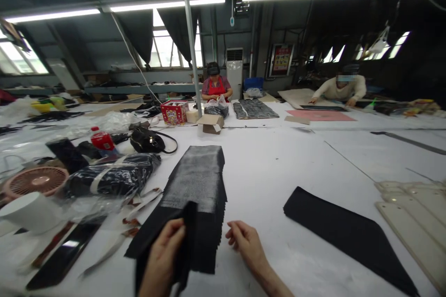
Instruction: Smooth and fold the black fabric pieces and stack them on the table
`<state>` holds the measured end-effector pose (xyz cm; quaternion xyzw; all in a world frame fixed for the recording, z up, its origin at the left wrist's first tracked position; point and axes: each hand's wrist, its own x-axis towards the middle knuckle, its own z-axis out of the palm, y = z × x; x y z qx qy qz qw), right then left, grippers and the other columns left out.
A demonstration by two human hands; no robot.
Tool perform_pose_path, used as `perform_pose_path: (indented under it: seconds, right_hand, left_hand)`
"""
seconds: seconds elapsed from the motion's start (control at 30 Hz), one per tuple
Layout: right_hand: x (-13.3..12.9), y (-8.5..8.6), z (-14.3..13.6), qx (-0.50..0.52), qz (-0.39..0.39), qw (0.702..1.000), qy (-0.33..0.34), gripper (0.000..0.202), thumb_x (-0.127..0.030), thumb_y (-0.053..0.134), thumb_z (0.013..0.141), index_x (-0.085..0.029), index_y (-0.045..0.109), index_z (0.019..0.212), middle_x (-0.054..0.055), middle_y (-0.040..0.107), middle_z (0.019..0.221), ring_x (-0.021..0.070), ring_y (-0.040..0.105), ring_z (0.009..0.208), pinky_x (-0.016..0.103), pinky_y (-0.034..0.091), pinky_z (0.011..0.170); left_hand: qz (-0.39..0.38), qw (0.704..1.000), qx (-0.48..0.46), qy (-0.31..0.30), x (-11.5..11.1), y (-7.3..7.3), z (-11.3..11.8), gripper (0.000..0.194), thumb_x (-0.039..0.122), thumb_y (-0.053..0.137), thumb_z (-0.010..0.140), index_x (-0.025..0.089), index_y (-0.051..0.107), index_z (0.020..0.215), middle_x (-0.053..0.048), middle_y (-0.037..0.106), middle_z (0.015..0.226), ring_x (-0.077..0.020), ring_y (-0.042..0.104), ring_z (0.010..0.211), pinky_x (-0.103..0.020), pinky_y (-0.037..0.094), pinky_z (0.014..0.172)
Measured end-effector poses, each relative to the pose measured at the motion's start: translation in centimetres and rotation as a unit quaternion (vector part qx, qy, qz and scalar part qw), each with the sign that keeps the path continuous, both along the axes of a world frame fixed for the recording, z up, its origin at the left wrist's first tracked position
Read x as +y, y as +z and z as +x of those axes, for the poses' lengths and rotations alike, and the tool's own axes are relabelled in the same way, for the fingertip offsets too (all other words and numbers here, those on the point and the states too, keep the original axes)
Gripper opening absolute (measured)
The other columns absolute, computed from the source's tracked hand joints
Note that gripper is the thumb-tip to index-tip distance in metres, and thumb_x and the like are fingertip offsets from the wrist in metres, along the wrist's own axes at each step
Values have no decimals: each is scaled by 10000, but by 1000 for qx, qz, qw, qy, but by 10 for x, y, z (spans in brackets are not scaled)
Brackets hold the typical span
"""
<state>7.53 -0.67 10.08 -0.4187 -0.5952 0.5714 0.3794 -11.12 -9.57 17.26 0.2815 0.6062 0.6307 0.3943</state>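
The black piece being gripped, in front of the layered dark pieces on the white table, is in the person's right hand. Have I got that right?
Not quite: the head view shows the black piece gripped in the left hand, not the right hand. It is indeed in front of the layered dark pieces on the white table.

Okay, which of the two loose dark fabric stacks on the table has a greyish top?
The fanned-out stack, partly hidden by the left hand; its far part is greyish. The neat stack, right of the right hand, looks evenly black.
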Motion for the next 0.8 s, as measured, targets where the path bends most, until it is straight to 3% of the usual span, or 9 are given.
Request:
perform_pose_path:
  seconds: [0.07,0.13,0.23,0.37,0.47,0.57,0.67,0.8]
  right_hand:
    - [10,7,33,56,-133,989,19,679,-750,344,841,-145,637,940,83,633,776,160,566,611,282,432,558]
    - [21,14,73,85,-221,970,56,720,-786,339,814,-133,637,862,74,618,752,132,554,607,250,419,567]
    - [32,19,128,-10,-207,975,78,672,-761,402,804,-132,640,793,47,596,717,111,532,615,228,403,586]
    - [42,14,155,-156,-139,977,44,450,-582,582,775,-139,660,754,-22,497,550,83,407,477,221,312,476]
    - [48,6,140,-216,-86,973,7,243,-384,638,740,-146,679,719,-13,527,548,107,454,512,240,336,511]
    - [47,-1,113,-276,6,959,-68,119,-264,612,743,-171,686,735,38,613,709,175,553,723,280,391,667]
    - [36,-11,94,-322,78,934,-137,185,-233,514,837,-207,684,905,80,611,911,224,543,910,327,386,778]
    - [22,-31,86,-370,220,880,-202,274,-200,402,926,-216,636,1067,70,575,899,204,546,851,310,407,724]
  left_hand:
    - [34,989,51,-137,14,-12,60,300,436,652,802,168,623,934,-8,643,800,-183,611,745,-247,483,655]
    - [96,950,127,-267,24,-25,115,170,331,567,852,178,620,901,-37,653,878,-179,603,790,-260,476,713]
    - [177,863,288,-374,35,-41,160,119,164,528,808,187,603,897,-66,639,975,-201,590,892,-309,466,816]
    - [125,790,494,-340,54,-55,149,274,101,516,798,204,600,1037,-80,597,1135,-251,539,1040,-405,432,905]
    - [86,746,572,-329,70,-64,131,380,156,573,807,212,566,1183,-79,556,1238,-277,500,1122,-443,403,962]
    - [70,709,610,-347,82,-68,125,382,201,591,830,201,550,1209,-81,557,1225,-264,513,1094,-419,417,951]
    - [70,682,630,-364,93,-65,126,285,185,569,851,210,575,1135,-70,557,1190,-245,525,1047,-384,443,901]
    - [70,648,658,-378,106,-60,126,174,147,504,887,191,579,1038,-66,581,1047,-230,534,964,-363,462,840]
